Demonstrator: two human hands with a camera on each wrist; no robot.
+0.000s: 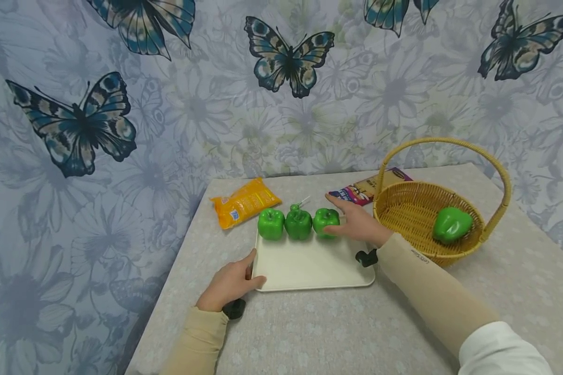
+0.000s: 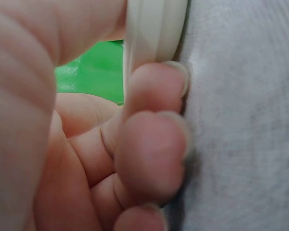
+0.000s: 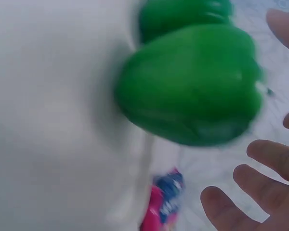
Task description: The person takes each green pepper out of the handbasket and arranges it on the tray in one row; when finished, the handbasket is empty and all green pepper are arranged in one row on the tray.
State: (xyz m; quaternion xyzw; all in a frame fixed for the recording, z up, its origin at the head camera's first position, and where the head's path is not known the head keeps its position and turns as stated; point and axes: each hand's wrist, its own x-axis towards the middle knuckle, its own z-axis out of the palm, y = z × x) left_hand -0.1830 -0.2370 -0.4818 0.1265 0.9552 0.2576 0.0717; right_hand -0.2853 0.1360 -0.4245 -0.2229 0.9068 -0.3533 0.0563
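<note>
A cream tray (image 1: 309, 265) carries three green bell peppers along its far edge: one at left (image 1: 271, 224), one in the middle (image 1: 298, 223) and one at right (image 1: 326, 222). My left hand (image 1: 230, 281) grips the tray's left rim, thumb over the top and fingers curled at the side; the left wrist view shows the fingertips against the rim (image 2: 156, 33). Over the right pepper hovers my right hand (image 1: 358, 224), fingers spread. In the right wrist view a gap shows between those fingers (image 3: 269, 159) and the pepper (image 3: 192, 86).
A wicker basket (image 1: 403, 200) with a tall handle stands at the right, holding another green pepper (image 1: 452, 225). Behind the tray lie an orange packet (image 1: 246, 203) at left and a purple-and-tan packet (image 1: 370, 186) partly behind the basket. A butterfly-patterned wall closes the back.
</note>
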